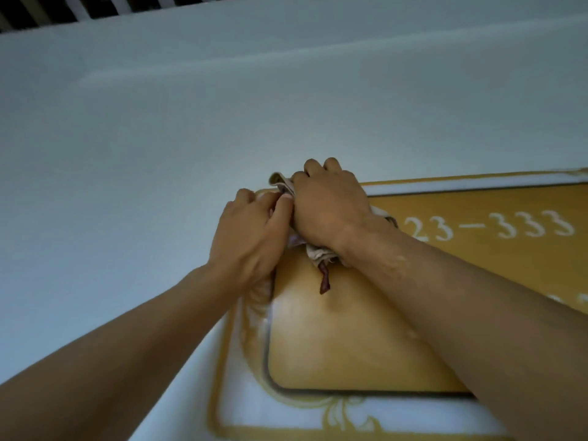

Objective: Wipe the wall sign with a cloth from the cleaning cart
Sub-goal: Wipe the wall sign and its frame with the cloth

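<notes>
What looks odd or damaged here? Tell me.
Only one small thing: a dark red strip hangs loose from the bunched cloth under the right hand, like a frayed edge. The sign looks undamaged.

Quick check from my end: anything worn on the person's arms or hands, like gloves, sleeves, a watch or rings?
Nothing that shows. The left hand and right hand are bare, without gloves, and both forearms are uncovered to the frame edge. No watch, bracelet or ring is visible.

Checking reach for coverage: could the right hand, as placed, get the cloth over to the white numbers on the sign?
Probably yes: the right hand grips the cloth on the sign, and nothing lies between it and the numbers.
</notes>
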{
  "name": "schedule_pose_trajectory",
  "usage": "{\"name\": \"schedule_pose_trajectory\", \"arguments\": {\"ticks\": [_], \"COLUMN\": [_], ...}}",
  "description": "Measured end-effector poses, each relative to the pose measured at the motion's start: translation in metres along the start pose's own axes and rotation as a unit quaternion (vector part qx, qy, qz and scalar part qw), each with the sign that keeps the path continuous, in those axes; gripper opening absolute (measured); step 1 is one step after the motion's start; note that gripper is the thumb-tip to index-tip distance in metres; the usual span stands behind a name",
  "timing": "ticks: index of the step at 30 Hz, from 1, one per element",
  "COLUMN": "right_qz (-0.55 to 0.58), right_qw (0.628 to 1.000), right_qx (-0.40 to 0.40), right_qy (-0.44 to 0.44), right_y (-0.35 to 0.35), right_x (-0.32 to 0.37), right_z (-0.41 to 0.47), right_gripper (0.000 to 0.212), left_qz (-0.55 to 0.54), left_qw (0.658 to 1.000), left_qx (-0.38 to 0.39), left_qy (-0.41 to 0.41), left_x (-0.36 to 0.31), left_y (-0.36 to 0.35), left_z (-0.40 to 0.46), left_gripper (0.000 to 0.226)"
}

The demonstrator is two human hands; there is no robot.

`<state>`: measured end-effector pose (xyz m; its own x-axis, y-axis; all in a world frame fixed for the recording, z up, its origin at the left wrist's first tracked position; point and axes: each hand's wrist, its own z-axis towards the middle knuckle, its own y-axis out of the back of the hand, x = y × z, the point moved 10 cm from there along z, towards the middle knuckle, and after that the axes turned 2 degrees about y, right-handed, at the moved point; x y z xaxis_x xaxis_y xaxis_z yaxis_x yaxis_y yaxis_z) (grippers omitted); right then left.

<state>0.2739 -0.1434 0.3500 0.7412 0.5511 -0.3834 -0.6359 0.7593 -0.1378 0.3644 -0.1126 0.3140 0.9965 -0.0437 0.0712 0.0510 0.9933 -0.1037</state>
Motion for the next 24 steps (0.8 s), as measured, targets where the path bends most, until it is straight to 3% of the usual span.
{"name": "schedule_pose_trajectory", "arguments": {"ticks": [4, 7, 8, 13, 18, 24], "right_qz": [-0.012, -0.02, -0.019, -0.019, -0.041, -0.054], "right_qw": [1.0, 0.999, 0.999, 0.999, 0.997, 0.995], "right_qx": [0.012, 0.033, 0.036, 0.047, 0.054, 0.063], "right_qy": [0.004, 0.0, -0.003, -0.015, -0.025, -0.049], "right_y": [0.01, 0.017, 0.02, 0.034, 0.048, 0.065], "right_x": [-0.036, -0.071, -0.085, -0.141, -0.205, -0.286], "right_z": [-0.016, -0.028, -0.034, -0.056, -0.079, -0.112], "right_gripper": [0.036, 0.04, 0.04, 0.034, 0.035, 0.034], "left_qz": [0.108, 0.108, 0.092, 0.074, 0.179, 0.198], "left_qw": [0.993, 0.992, 0.994, 0.995, 0.981, 0.976], "left_qx": [0.038, 0.057, 0.051, -0.018, 0.007, 0.022], "left_qy": [-0.019, -0.03, -0.027, -0.062, -0.069, -0.091], "left_x": [-0.048, -0.084, -0.097, -0.159, -0.214, -0.29], "left_y": [-0.03, -0.05, -0.055, -0.079, -0.123, -0.173], "left_z": [0.004, 0.008, 0.009, 0.007, 0.013, 0.016], "left_gripper": [0.052, 0.015, 0.015, 0.032, 0.059, 0.053]}}
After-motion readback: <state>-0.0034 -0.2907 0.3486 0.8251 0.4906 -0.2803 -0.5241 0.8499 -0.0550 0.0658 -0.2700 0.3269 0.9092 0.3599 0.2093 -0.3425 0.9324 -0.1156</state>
